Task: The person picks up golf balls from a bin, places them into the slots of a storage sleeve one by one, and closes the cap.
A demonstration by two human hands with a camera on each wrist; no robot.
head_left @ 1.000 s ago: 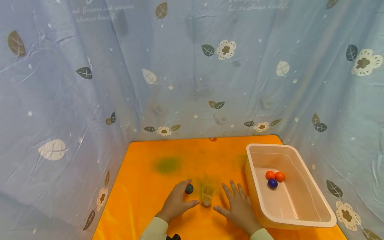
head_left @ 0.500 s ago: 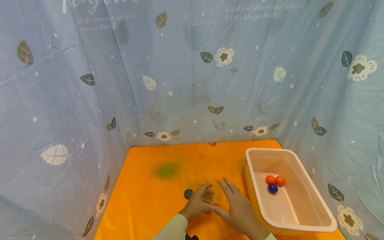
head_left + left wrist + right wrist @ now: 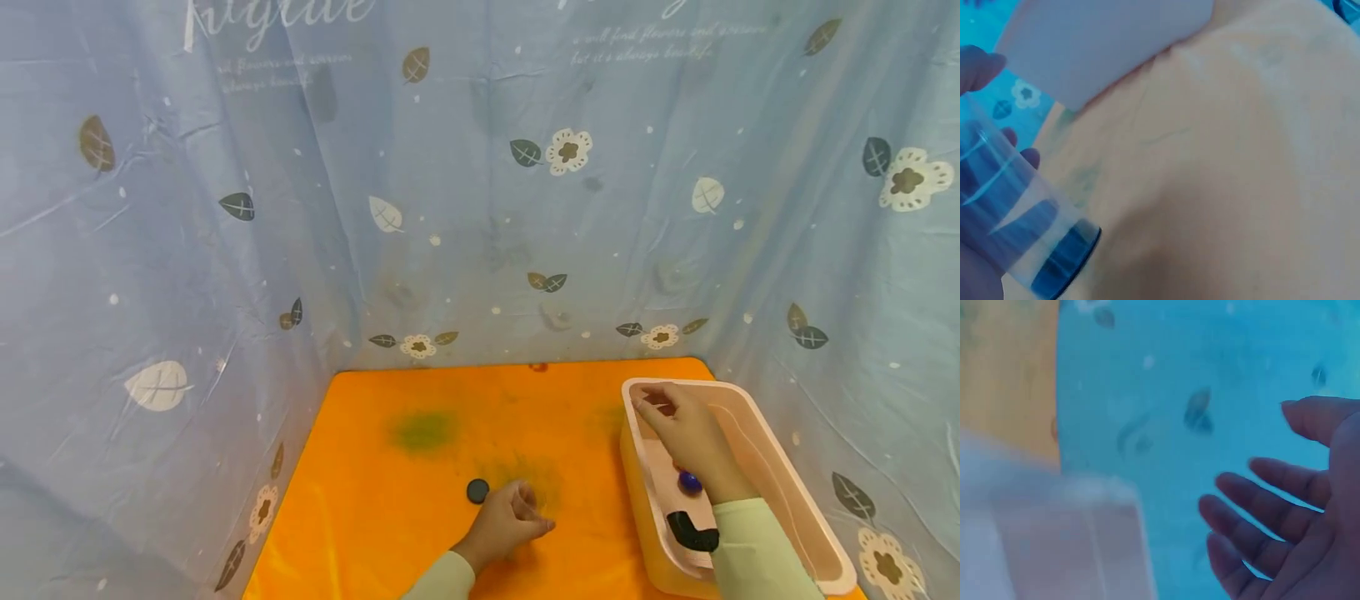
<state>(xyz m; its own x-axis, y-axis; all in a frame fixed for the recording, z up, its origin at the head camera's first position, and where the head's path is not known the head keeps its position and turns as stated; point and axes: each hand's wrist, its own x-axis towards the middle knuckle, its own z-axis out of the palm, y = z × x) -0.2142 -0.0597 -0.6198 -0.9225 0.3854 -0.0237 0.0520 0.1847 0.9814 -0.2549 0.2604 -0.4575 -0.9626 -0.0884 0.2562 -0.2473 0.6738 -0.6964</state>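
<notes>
My left hand (image 3: 501,518) grips a clear plastic cylinder (image 3: 1022,200) low over the table; the left wrist view shows it tilted, with a dark band at its lower end. The head view barely shows the cylinder behind the fingers. Just left of that hand, a round black disc (image 3: 477,491) lies flat. Over the far left part of the pale plastic bin (image 3: 635,454) is my right hand (image 3: 693,437), its fingers loosely bent and nothing between them. In the right wrist view the fingers (image 3: 1260,506) are spread apart. Inside the bin, a blue ball (image 3: 689,482) shows beside the right forearm.
An orange-covered table (image 3: 375,500) carries the bin at its right side. Blue patterned curtain (image 3: 480,208) encloses the back and both sides. A black wrist device (image 3: 693,533) sits at the right sleeve. The orange balls are almost fully hidden by the right hand.
My left hand reached right and took hold of the clear cylinder. My right hand moved from beside the cylinder up and right, over the bin. The disc stayed put.
</notes>
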